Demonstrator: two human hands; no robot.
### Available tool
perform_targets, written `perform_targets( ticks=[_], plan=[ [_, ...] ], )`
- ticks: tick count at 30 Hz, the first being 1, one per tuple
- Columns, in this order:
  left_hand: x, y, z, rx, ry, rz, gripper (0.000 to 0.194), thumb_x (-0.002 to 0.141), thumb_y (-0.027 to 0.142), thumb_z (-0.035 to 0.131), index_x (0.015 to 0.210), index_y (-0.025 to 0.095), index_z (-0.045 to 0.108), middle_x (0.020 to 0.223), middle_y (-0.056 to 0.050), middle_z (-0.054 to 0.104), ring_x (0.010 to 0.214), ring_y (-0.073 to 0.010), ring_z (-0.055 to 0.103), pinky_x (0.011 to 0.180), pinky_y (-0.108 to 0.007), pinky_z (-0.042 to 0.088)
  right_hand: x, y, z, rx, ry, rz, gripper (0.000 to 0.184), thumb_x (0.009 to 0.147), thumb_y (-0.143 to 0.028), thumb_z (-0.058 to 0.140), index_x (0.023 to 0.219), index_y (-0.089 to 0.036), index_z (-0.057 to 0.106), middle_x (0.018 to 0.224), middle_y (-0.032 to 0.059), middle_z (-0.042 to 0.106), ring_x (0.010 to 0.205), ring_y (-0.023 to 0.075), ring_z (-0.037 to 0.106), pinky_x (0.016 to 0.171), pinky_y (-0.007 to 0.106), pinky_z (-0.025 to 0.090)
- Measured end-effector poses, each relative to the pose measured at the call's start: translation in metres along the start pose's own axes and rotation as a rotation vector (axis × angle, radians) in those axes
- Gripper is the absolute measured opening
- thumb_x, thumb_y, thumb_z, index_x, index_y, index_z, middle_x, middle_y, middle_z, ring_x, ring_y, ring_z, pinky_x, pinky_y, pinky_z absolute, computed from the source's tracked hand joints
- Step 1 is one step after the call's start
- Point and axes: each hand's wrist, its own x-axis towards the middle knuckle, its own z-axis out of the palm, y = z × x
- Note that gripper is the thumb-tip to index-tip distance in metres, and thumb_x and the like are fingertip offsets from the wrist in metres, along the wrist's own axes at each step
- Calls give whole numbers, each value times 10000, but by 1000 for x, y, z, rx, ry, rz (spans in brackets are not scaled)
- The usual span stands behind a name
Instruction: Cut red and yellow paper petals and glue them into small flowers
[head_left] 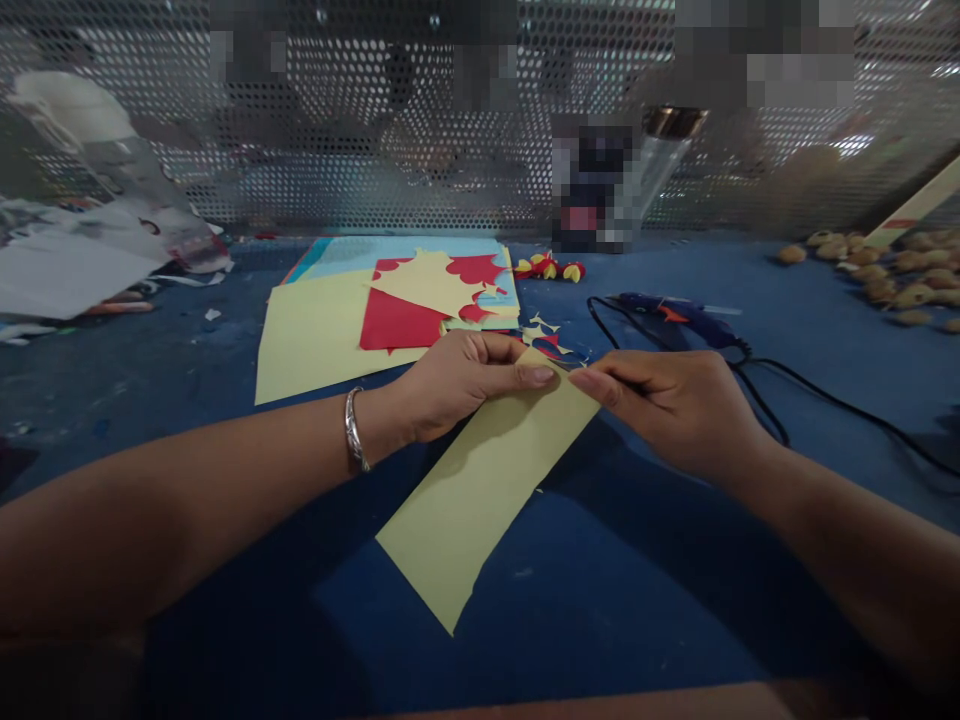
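A long strip of pale yellow paper slants over the blue tabletop, its lower end pointing toward me. My left hand pinches its upper edge between thumb and fingers. At the upper right corner, my right hand is closed on the same strip with thumb and forefinger. Just beyond my hands lie small yellow and red paper scraps. Behind my left hand, a red sheet and a yellow piece with scalloped cuts rest on larger coloured sheets.
A blue glue gun with a black cord lies at right. Small red and yellow paper shapes sit at the back. Bottles stand by the perforated metal panel. Nut-like brown pieces are heaped far right; white papers lie left.
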Motion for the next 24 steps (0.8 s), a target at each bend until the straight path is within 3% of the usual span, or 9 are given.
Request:
perform_targets(
  ticks=[8, 24],
  plan=[
    [2, -1, 0, -10, 34, 100, 283, 714, 318, 963, 779, 134, 758, 767, -24, 759, 671, -125, 704, 613, -225, 554, -1, 4, 0, -11, 12, 11, 562, 1030, -623, 542, 682, -195, 648, 539, -34, 461, 502, 92, 384, 475, 259, 314],
    [1, -4, 3, -2, 61, 116, 207, 754, 273, 918, 775, 134, 766, 761, -24, 765, 683, -123, 701, 633, -234, 545, 0, 4, 2, -28, 12, 1, 561, 1036, -618, 538, 703, -190, 683, 526, -33, 493, 492, 88, 411, 477, 247, 336]
  ],
)
